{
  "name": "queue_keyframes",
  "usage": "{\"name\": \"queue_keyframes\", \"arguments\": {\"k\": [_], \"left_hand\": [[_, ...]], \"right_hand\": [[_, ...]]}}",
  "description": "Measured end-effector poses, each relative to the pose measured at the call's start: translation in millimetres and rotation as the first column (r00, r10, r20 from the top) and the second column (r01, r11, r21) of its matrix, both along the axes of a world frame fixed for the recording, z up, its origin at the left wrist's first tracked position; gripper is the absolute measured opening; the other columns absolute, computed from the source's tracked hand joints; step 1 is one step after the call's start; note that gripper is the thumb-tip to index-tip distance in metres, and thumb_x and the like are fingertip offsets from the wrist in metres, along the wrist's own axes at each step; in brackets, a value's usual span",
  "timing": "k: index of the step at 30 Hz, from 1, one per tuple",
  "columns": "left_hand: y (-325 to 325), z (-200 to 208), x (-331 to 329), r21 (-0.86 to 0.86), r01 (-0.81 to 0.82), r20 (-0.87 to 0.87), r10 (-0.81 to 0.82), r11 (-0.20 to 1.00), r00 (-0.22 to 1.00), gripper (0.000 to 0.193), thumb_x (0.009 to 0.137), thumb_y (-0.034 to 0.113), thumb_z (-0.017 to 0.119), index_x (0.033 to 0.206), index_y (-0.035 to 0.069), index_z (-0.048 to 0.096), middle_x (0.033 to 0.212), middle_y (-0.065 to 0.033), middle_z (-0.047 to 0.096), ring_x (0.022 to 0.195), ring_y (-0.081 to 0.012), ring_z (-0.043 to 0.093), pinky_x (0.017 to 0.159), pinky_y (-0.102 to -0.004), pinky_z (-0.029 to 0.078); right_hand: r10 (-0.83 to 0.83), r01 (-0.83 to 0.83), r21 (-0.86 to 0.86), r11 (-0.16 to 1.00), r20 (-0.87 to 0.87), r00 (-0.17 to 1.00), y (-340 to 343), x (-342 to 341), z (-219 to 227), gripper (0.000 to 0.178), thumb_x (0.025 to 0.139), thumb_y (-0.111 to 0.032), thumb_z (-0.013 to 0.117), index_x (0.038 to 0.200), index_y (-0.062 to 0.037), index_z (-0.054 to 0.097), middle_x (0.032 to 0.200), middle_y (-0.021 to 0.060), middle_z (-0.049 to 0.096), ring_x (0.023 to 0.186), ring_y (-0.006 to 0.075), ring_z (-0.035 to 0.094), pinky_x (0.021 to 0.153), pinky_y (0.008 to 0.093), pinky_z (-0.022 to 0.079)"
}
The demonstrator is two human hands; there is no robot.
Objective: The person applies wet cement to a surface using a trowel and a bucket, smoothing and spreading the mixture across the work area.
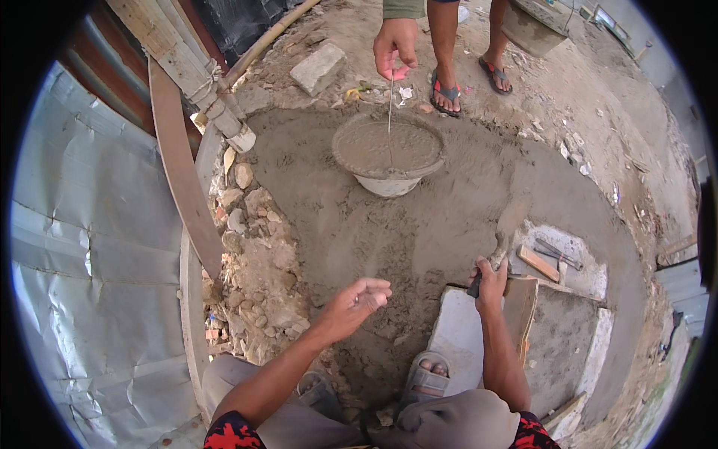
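Observation:
My right hand (pixel 490 283) is wrapped round the handle of a trowel (pixel 511 218). Its mortar-smeared blade points away from me over the wet grey mortar (pixel 456 224). My left hand (pixel 353 305) hovers above the mortar, fingers bent together with the thumb against them, and nothing shows in it. Farther off, a round basin (pixel 388 187) full of wet mortar rests on the spread layer. Another person's hand (pixel 396 46) holds a thin wire-like handle (pixel 391 97) that reaches down to the basin.
The other person's sandalled feet (pixel 446 93) stand beyond the basin, near a hanging bucket (pixel 532 28). Metal sheeting (pixel 97 262) walls the left side, with rubble (pixel 250 224) along it. A pale slab (pixel 458 329), wooden-edged box and hand tools (pixel 557 254) lie at right.

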State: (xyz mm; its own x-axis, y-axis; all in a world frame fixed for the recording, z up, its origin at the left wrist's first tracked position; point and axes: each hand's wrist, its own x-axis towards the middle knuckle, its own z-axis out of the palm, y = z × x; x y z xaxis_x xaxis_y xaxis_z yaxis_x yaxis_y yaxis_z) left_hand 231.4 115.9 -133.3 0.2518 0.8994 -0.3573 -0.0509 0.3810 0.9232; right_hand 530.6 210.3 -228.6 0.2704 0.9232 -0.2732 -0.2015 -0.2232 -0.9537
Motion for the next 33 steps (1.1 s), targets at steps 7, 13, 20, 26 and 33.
{"name": "queue_keyframes", "arguments": {"k": [7,13,20,26,33], "left_hand": [[210.4,51.9,9.4,0.494,-0.418,-0.232,0.578,0.763,0.782,0.061,0.094,0.036,0.057,0.137,-0.002,0.039,0.133,-0.0215,0.047,0.125,-0.0268,0.047,0.104,-0.036,0.037],[276.4,57.6,27.3,0.27,-0.4,-0.115,0.442,0.876,0.89,0.05,0.092,0.041,0.06,0.117,-0.001,0.051,0.116,-0.0167,0.057,0.102,-0.0205,0.057,0.085,-0.0371,0.047],[276.5,38.0,50.0,0.435,-0.205,-0.436,0.405,0.876,0.804,0.033,0.094,0.033,0.053,0.102,0.002,0.059,0.087,-0.0103,0.063,0.07,-0.0141,0.056,0.063,-0.0311,0.044],[203.1,29.1,18.4,0.407,-0.506,-0.066,0.577,0.76,0.814,0.027,0.099,0.025,0.044,0.103,0.004,0.059,0.066,0.001,0.047,0.058,-0.0095,0.044,0.055,-0.0275,0.037],[109.3,13.8,-33.0,0.204,-0.79,0.371,0.701,0.579,0.609,0.023,0.103,0.026,0.043,0.109,0.008,0.056,0.064,0.0059,0.036,0.057,-0.005,0.033,0.051,-0.0214,0.03]], "right_hand": [[0.019,-0.002,0.054,0.999,-0.326,0.945,124.7,-31.2,-5.4,0.038,0.088,-0.009,0.059,0.119,-0.0012,0.038,0.101,0.015,0.06,0.083,0.0221,0.063,0.067,0.0344,0.056],[0.177,-0.176,0.049,0.983,-0.485,0.856,207.6,-68.8,-3.1,0.048,0.091,-0.011,0.058,0.128,0.0014,0.029,0.109,0.0186,0.058,0.096,0.0298,0.062,0.079,0.0401,0.055],[0.2,-0.141,0.146,0.979,-0.561,0.803,183.9,-116.3,-14.1,0.025,0.092,-0.009,0.056,0.114,0.0004,0.051,0.11,0.01,0.058,0.1,0.0232,0.058,0.088,0.0408,0.048],[-0.057,0.093,0.017,0.996,-0.668,0.742,142.9,-138.8,14.9,0.026,0.093,-0.011,0.054,0.116,0.0011,0.051,0.112,0.0097,0.057,0.104,0.0229,0.055,0.091,0.0432,0.046],[0.166,-0.053,0.276,0.96,-0.403,0.9,91.8,-196.1,47.6,0.037,0.09,-0.007,0.053,0.123,0.0046,0.042,0.11,0.0111,0.052,0.099,0.0221,0.052,0.09,0.0378,0.045]]}}
